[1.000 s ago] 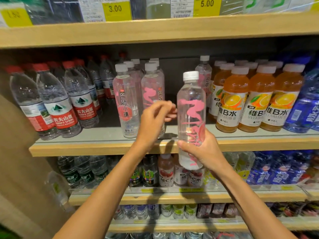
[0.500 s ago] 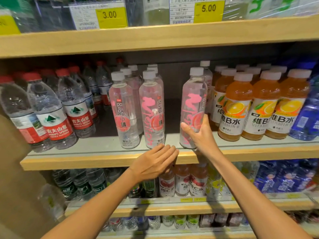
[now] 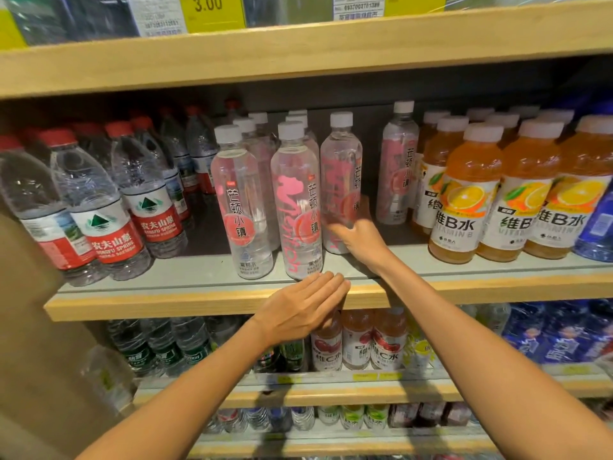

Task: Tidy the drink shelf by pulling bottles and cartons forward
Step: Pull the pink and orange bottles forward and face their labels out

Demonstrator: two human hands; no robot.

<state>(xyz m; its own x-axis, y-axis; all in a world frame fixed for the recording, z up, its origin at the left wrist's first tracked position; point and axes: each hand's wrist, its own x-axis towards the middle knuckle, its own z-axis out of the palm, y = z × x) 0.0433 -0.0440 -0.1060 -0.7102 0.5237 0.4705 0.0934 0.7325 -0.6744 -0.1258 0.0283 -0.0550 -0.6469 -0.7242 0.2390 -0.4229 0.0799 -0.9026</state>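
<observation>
The right hand (image 3: 360, 239) wraps the base of a clear plastic pink-labelled bottle (image 3: 341, 184) standing on the grey shelf (image 3: 199, 277) behind 2 front ones. The left hand (image 3: 303, 308) hovers flat, holding nothing. Next, likely slide it forward, level with its neighbours.

Clear plastic bottles with pink swirl labels (image 3: 300, 207) and white caps fill mid-frame. At right, orange juice bottles with orange-slice labels (image 3: 464, 197); at left, red-capped water bottles (image 3: 96, 207).

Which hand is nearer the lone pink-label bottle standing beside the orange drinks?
Right. The right hand grips another pink-label bottle just left of the lone pink-label bottle. The left hand lies flat at the shelf's front edge, lower and farther left.
</observation>
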